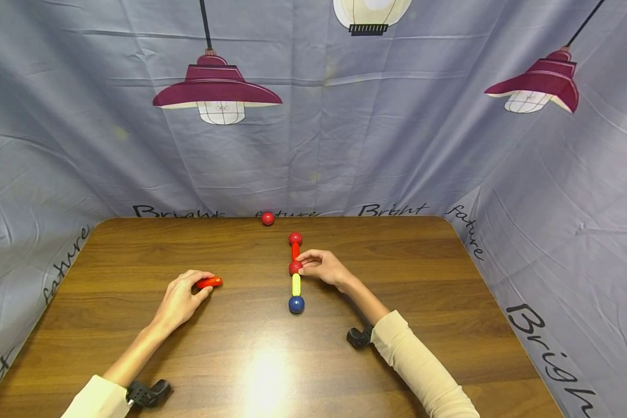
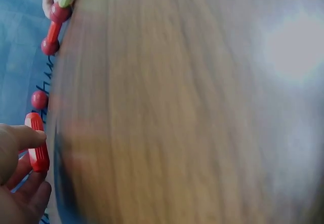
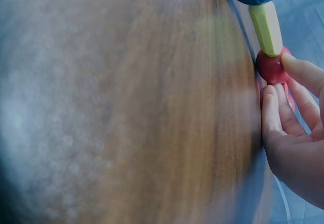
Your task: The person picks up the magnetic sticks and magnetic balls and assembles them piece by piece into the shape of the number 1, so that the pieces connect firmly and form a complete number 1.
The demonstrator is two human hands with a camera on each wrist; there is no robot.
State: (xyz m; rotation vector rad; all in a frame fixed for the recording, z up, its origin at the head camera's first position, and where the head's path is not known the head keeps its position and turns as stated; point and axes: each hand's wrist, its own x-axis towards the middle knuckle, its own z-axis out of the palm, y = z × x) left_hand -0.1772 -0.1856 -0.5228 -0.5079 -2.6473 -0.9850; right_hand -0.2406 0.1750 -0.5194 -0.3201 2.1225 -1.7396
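Observation:
In the head view my left hand (image 1: 181,299) pinches a short red rod (image 1: 209,282) between thumb and fingers at the left of the table. The left wrist view shows the ridged sides of this rod (image 2: 37,143). Near the middle lies a straight chain of balls and rods. From far to near it runs: a red ball (image 1: 295,238), a red rod (image 1: 295,251), a red ball (image 1: 295,267), a yellow rod (image 1: 296,284) and a blue ball (image 1: 296,304). My right hand (image 1: 323,268) grips the middle red ball from the right, fingertips around it.
A loose red ball (image 1: 267,218) sits at the table's far edge, left of the chain. The brown wooden table (image 1: 397,278) ends at a grey-blue curtain (image 1: 303,128) printed with lamps and lettering. Bright glare shows on the near tabletop.

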